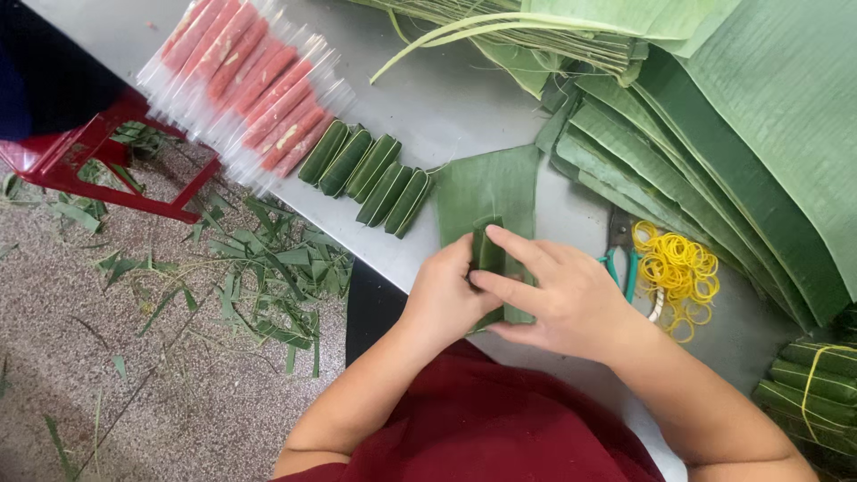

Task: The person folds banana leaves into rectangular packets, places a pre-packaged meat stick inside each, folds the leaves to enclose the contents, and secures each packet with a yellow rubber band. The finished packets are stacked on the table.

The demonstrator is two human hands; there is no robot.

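Both hands' grip (486, 290) encloses leaf parcel (488, 254).

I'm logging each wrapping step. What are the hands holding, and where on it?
Both the left hand and right hand pinch a small leaf-wrapped roll at its lower end, over a leaf piece.

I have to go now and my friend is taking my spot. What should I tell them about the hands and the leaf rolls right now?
Left hand and right hand are both pinching a half-wrapped roll, folding a banana leaf piece around it on the grey table.
Done: five wrapped green rolls lie in a row to the left, and tied bundles sit at the far right.
Left: pink sticks in clear plastic wait at the top left, unwrapped.
Supplies: cut leaf stacks at the top right; yellow rubber bands and scissors beside the right hand.
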